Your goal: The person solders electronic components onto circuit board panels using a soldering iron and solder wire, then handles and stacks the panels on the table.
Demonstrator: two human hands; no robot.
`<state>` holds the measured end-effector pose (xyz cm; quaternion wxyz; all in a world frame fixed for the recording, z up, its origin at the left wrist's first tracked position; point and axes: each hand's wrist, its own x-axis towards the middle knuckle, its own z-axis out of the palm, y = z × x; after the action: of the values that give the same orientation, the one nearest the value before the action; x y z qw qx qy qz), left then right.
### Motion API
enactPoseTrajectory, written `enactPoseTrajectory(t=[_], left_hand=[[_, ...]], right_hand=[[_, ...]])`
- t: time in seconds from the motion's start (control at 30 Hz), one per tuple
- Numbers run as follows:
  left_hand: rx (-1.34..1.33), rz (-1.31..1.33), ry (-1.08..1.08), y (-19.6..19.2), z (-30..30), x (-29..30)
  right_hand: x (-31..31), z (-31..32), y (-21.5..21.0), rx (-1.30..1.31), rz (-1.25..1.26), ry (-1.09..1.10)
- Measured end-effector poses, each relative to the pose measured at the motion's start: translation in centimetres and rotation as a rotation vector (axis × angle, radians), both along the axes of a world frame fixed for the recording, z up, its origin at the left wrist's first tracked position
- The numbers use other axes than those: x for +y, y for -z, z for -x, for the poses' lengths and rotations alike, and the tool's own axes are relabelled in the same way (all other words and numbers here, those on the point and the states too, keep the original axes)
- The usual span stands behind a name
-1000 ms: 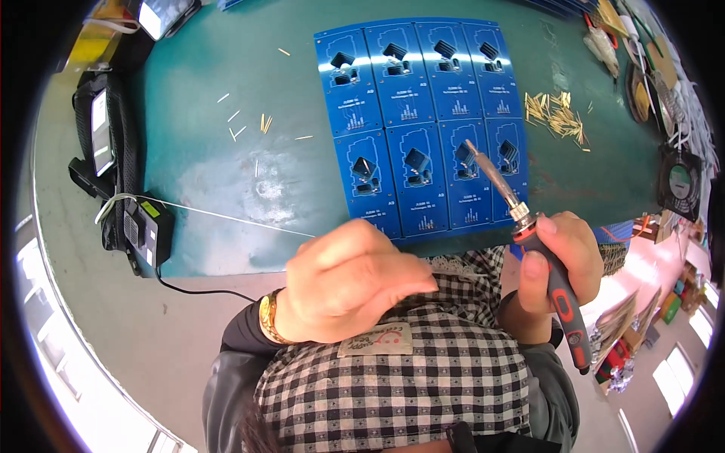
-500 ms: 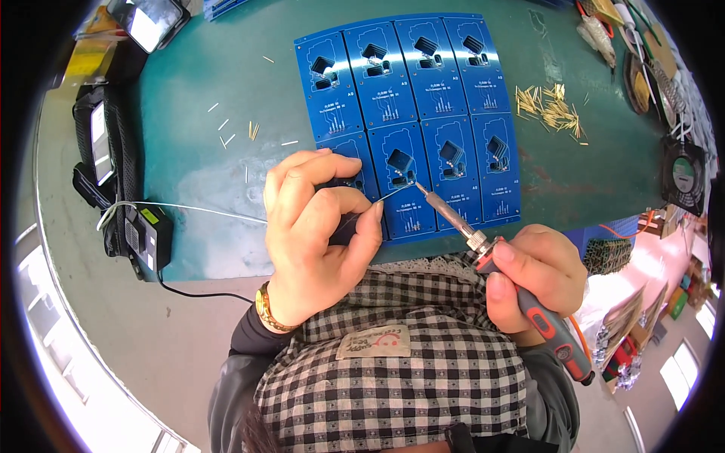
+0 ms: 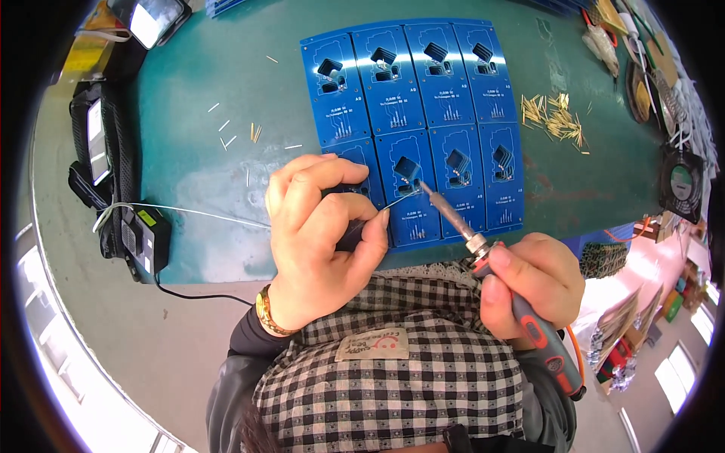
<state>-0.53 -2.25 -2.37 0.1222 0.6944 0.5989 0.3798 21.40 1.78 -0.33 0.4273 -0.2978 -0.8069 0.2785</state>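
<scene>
Pinching a thin silvery wire (image 3: 402,201) between thumb and finger, the left hand (image 3: 321,230) hovers over the blue circuit boards (image 3: 450,104)! Across from it, the right hand (image 3: 538,283) grips the soldering iron (image 3: 476,244) by its handle, tip meeting the wire's end at a lower-row board. That wire looks light and bendy, best held near its end; the iron seems rigid, safest held behind the metal.

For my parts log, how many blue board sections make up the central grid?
8 board sections: four in the far row, four in the near row, its leftmost partly covered by the left hand. Others stacked beneath may be hidden.
</scene>
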Motion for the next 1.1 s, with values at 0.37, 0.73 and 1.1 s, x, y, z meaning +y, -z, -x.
enactPoseTrajectory(t=[0.37, 0.73, 1.1], left_hand=[[-0.033, 0.001, -0.030, 0.1, 0.2, 0.3], [-0.030, -0.013, -0.025, 0.1, 0.1, 0.4], [-0.109, -0.015, -0.028, 0.6, 0.5, 0.3]], right_hand=[[0.5, 0.1, 0.1, 0.086, 0.040, -0.009], [0.8, 1.2, -0.3, 0.018, 0.032, -0.053], [-0.2, 1.1, 0.9, 0.166, 0.032, 0.049]])
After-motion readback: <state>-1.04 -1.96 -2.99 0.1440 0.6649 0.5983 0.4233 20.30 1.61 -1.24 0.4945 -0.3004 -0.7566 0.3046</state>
